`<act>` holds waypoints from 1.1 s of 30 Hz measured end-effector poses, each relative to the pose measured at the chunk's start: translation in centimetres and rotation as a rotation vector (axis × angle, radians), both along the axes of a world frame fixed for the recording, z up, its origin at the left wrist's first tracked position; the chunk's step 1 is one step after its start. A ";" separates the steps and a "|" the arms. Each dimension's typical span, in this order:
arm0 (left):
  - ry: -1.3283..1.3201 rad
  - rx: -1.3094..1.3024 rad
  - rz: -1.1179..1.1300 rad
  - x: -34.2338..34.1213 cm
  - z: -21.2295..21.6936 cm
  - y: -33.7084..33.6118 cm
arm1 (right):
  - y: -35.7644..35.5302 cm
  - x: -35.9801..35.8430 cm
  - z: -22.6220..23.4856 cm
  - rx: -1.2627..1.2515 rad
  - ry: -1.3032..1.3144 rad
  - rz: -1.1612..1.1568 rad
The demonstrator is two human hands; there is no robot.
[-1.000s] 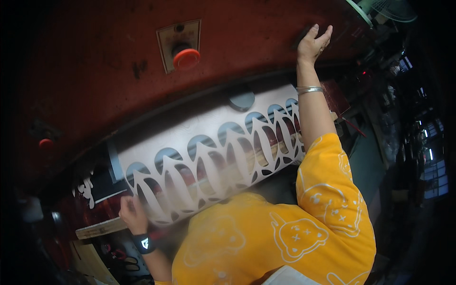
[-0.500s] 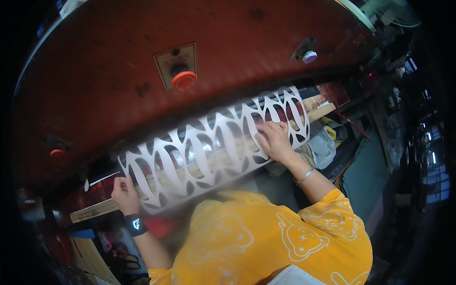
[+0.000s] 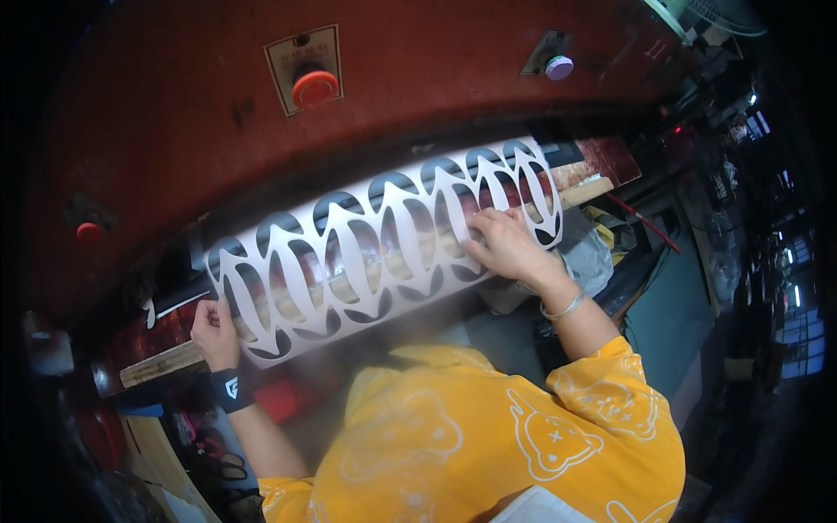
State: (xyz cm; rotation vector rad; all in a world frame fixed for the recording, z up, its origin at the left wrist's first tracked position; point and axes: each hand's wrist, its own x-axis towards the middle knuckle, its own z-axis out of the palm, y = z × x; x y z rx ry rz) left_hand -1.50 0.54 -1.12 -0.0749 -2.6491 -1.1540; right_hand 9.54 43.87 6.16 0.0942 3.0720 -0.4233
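A long white sheet (image 3: 404, 228) with rows of leaf-like and rounded cut-outs stretches across a wooden-edged work surface under the red machine. My left hand (image 3: 215, 333) is closed at its left end, thumb and fingers pinching the edge. Toward the right end, my right hand (image 3: 510, 246) bends its fingers over a strip between two openings, gripping the sheet from above. Through the holes show the dark red surface and the wooden strip (image 3: 166, 363) along its front. What lies under the sheet's far edge is partly hidden.
Close over the sheet hangs the red machine front (image 3: 200, 122), bearing a large red push button (image 3: 315, 89), a smaller red one (image 3: 88, 231) and a pale purple one (image 3: 559, 67). Translucent plastic bags (image 3: 584, 266) lie right of my right hand. Scissors (image 3: 231, 466) lie at lower left.
The machine, sheet and both hands all appear slightly higher in the picture, as the view has shifted. Both hands keep their hold on the sheet at about the same places.
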 end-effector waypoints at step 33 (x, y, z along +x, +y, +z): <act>-0.132 -0.008 0.103 0.0 0.2 0.3 | 7.0 -20.6 -0.4 -0.071 0.275 -0.214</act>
